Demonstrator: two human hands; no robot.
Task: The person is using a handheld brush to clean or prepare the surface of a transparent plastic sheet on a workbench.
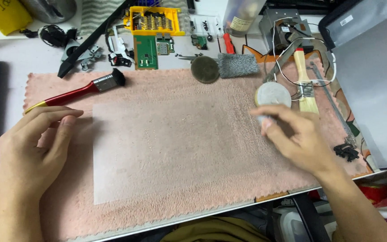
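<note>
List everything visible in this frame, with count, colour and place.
towel: 1, pink, covering the desk
translucent sheet: 1, frosted, centre of towel
brush: 1, red handle, black bristles, towel's upper left
round disc: 1, dark, towel's top edge
grey pad: 1, beside the disc
white round pad: 1, by right fingertips
wooden brush: 1, tan, right
circuit board: 1, green, top
bit case: 1, yellow, top
left hand: empty, resting on towel
right hand: blurred, over the sheet's right edge

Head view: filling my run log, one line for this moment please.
left hand resting on pink towel | right hand blurred above translucent sheet | red-handled brush untouched
</note>
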